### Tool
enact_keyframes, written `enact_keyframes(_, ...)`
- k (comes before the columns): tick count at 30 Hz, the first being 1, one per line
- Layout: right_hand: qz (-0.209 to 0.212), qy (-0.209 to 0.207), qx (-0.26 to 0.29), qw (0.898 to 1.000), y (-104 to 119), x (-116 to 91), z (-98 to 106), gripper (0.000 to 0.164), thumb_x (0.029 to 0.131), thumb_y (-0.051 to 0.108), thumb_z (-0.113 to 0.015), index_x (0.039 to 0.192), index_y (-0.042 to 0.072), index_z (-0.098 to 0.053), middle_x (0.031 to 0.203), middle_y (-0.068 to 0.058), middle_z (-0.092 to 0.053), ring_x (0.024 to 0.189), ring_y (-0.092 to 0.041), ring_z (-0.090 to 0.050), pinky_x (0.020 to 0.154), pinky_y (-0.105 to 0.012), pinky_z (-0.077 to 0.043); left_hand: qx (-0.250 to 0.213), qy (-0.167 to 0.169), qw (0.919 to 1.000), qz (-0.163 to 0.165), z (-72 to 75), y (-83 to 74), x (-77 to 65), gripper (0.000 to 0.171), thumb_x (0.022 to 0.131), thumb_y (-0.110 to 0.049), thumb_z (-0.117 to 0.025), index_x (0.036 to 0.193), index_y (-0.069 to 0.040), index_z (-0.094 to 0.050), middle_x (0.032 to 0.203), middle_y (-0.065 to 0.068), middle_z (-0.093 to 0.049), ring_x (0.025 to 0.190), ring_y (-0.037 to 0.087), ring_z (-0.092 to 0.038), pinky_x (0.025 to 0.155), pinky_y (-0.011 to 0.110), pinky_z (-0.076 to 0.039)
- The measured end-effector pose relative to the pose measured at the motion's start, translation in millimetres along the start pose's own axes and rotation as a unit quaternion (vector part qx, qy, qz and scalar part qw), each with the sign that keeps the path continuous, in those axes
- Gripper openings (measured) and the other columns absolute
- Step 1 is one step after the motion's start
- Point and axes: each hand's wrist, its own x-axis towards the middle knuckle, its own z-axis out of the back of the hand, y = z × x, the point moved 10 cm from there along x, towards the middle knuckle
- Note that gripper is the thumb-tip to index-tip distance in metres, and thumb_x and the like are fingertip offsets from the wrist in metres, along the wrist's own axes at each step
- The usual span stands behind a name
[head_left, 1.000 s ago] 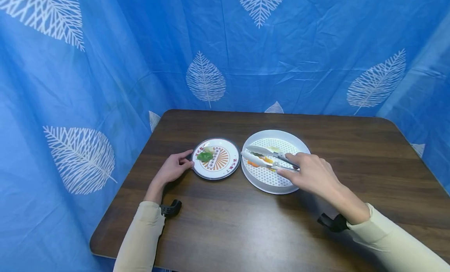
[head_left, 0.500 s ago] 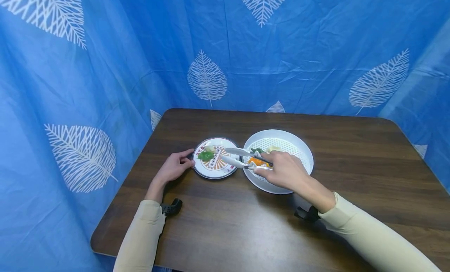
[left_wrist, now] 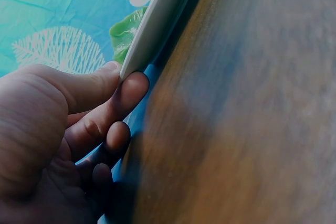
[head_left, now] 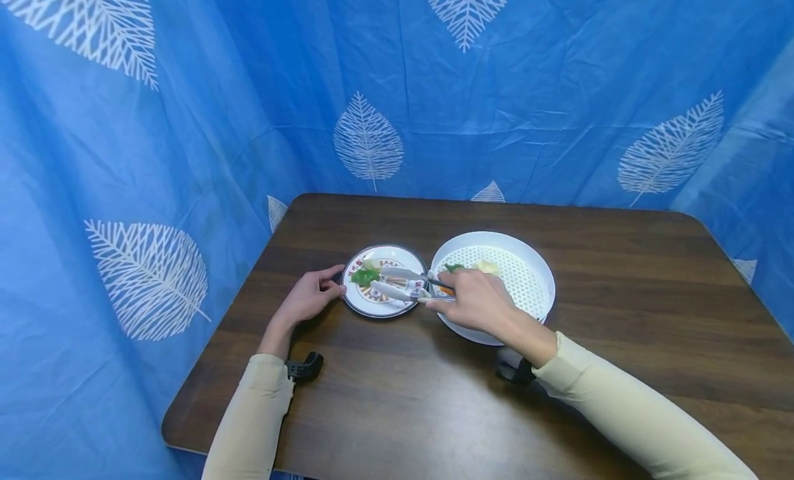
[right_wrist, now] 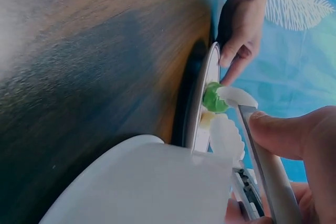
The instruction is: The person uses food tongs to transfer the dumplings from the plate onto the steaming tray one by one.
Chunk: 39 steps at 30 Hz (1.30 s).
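My left hand [head_left: 307, 297] pinches the left rim of a white patterned plate [head_left: 391, 307], thumb on top and fingertip beneath, as the left wrist view shows. On the plate lie a green leafy piece [head_left: 364, 277] and a pale piece [head_left: 372, 264]. My right hand [head_left: 474, 301] grips a pair of tongs [head_left: 400, 274] with white scalloped tips and metal arms. The tips stand apart over the plate, close to the green piece [right_wrist: 214, 98] in the right wrist view. Nothing shows between them.
A round white basket [head_left: 546, 280] with a perforated bottom stands right beside the plate, under my right hand. Inside are a pale piece [head_left: 486, 267], a dark green piece [head_left: 454, 267] and something orange, partly hidden. A blue leaf-print curtain [head_left: 446, 135] hangs behind the brown table [head_left: 372, 397].
My right hand has carried the tongs leftward from over the basket to over the plate. My left hand has stayed on the plate's rim.
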Motion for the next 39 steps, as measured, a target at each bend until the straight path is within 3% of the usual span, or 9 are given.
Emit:
enact_keyframes(5, 0.004, 0.005, -0.009, 1.0, 4.9, 6.3, -4.9, 0.044, 0.085, 0.057, -0.075, 0.108, 0.019, -0.074, 0.071, 0.004, -0.059, 0.064, -0.018, -0.052, 0.052, -0.035, -0.037, 0.0, 0.001, 1.0, 0.0, -1.6, -1.6, 0.0, 0.059, 0.101, -0.03, -0.067, 0.156, -0.017, -0.047, 0.092, 0.005, -0.07, 0.087, 0.023, -0.059, 0.087, 0.039, -0.043)
enact_keyframes(14, -0.021, 0.027, -0.01, 0.999, 10.9, 16.3, -12.8, 0.059, 0.087, 0.059, -0.072, 0.131, 0.019, -0.072, 0.086, -0.002, -0.072, 0.069, -0.018, -0.056, 0.055, -0.035, -0.039, -0.003, 0.003, 1.0, 0.003, -3.4, -2.4, 0.0, 0.059, 0.101, -0.03, -0.066, 0.156, -0.018, -0.047, 0.095, 0.005, -0.072, 0.09, 0.024, -0.059, 0.09, 0.04, -0.043)
enact_keyframes(23, -0.009, 0.026, -0.008, 1.0, 16.1, 15.3, -14.0, 0.056, 0.089, 0.057, -0.071, 0.132, 0.021, -0.072, 0.087, -0.001, -0.073, 0.069, -0.018, -0.056, 0.055, -0.035, -0.04, -0.001, 0.007, 1.0, 0.003, -4.2, 2.4, -1.9, 0.06, 0.101, -0.031, -0.067, 0.156, -0.019, -0.047, 0.091, 0.005, -0.07, 0.084, 0.023, -0.058, 0.082, 0.036, -0.045)
enact_keyframes(30, -0.003, 0.019, 0.008, 1.0, 8.9, 2.3, 4.3, 0.054, 0.088, 0.055, -0.074, 0.128, 0.019, -0.073, 0.08, 0.003, -0.065, 0.069, -0.018, -0.052, 0.056, -0.032, -0.038, 0.004, 0.004, 0.9999, 0.012, -2.2, 6.3, 1.3, 0.061, 0.101, -0.032, -0.068, 0.156, -0.019, -0.046, 0.092, 0.005, -0.07, 0.088, 0.023, -0.059, 0.086, 0.037, -0.045)
enact_keyframes(34, -0.003, -0.001, 0.009, 1.0, -0.8, -10.9, 20.6, 0.054, 0.088, 0.055, -0.074, 0.13, 0.021, -0.072, 0.088, 0.001, -0.07, 0.071, -0.017, -0.053, 0.056, -0.031, -0.04, 0.003, 0.006, 0.9999, 0.015, -2.0, 5.1, 2.0, 0.062, 0.101, -0.032, -0.068, 0.157, -0.019, -0.046, 0.093, 0.006, -0.07, 0.089, 0.024, -0.059, 0.086, 0.037, -0.044)
enact_keyframes(39, -0.024, -0.016, 0.009, 1.0, -18.5, -27.5, 39.3, 0.061, 0.088, 0.055, -0.074, 0.138, 0.02, -0.068, 0.11, -0.007, -0.076, 0.084, -0.021, -0.061, 0.066, -0.037, -0.046, 0.001, 0.002, 0.9999, 0.014, -0.1, 3.1, 2.4, 0.061, 0.101, -0.031, -0.067, 0.156, -0.019, -0.046, 0.094, 0.006, -0.071, 0.09, 0.024, -0.059, 0.089, 0.038, -0.044)
